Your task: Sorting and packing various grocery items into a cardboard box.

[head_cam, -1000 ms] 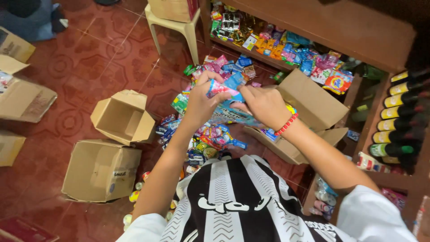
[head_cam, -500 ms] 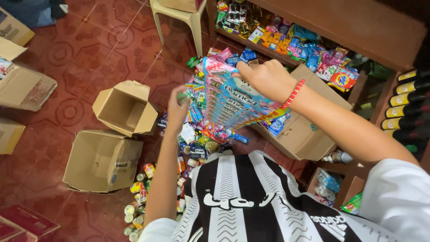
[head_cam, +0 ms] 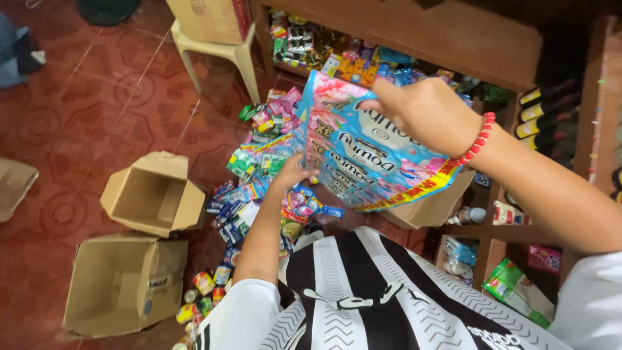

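While the right hand (head_cam: 431,113) pinches the top of a blue sachet strip (head_cam: 363,159) held up before the shelf (head_cam: 414,39), the left hand (head_cam: 295,172) grips its lower edge, fingers partly hidden behind it. Packets (head_cam: 259,162) litter the floor beyond.

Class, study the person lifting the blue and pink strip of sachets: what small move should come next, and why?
Probably draw the blue and pink sachet strip higher: the right hand grips its top, the left hand steadies its lower edge, close above the heap of packets on the floor.
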